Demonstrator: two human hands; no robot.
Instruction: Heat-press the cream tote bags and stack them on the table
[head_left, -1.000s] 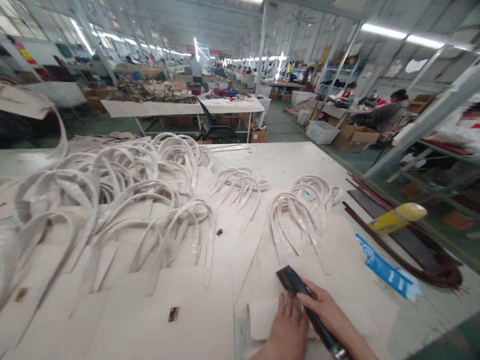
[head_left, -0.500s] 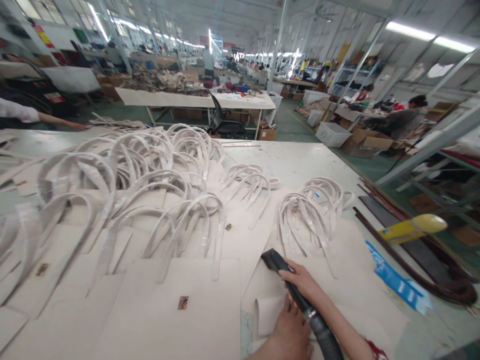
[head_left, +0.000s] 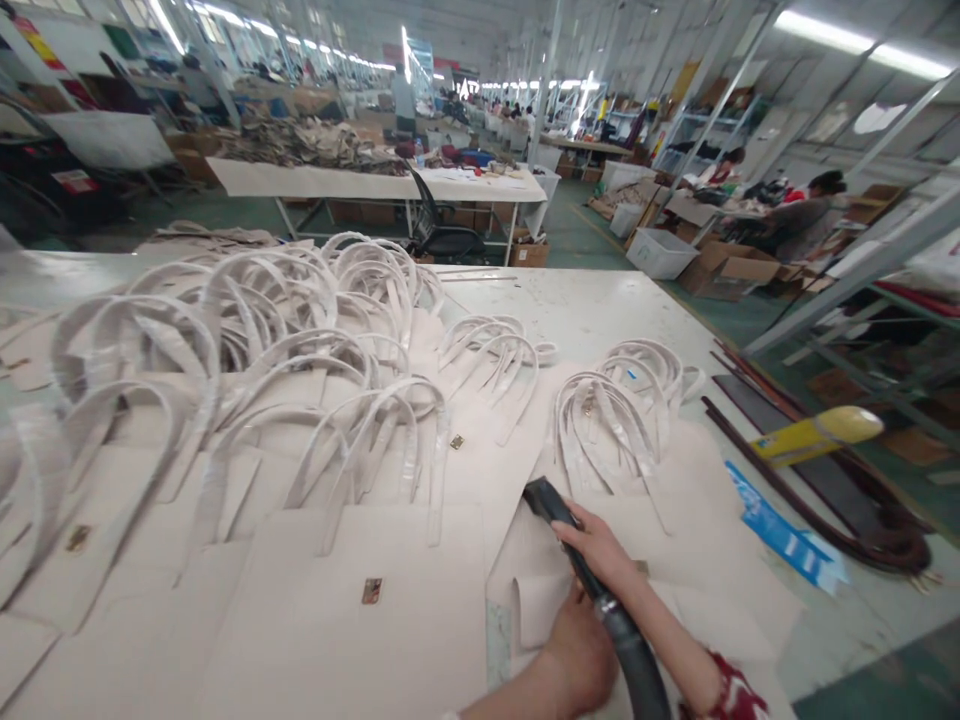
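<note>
My right hand (head_left: 600,548) is wrapped round a black hose nozzle (head_left: 544,497), whose ribbed hose runs down to the bottom edge. The flat nozzle tip points up and left over a beige panel (head_left: 705,530). My left hand (head_left: 589,650) is closed below the nozzle, at a curled-up part of the panel; its fingertips are mostly hidden. Bundles of looped beige straps (head_left: 604,425) lie beyond my hands. To the left lies another flat beige panel (head_left: 420,640) with a small metal plate (head_left: 372,591) on it.
Many strapped beige pieces (head_left: 247,330) are heaped across the left of the table. On the right are a yellow object (head_left: 821,437), a blue-and-white wrapper (head_left: 787,530) and dark brown straps (head_left: 847,530). An office chair (head_left: 446,240) stands beyond the far edge; co-workers sit at right.
My view has shifted slightly. The nozzle stays at about the same spot over the panel, and my left hand looks more curled. A co-worker's arm at far left has gone from view.
</note>
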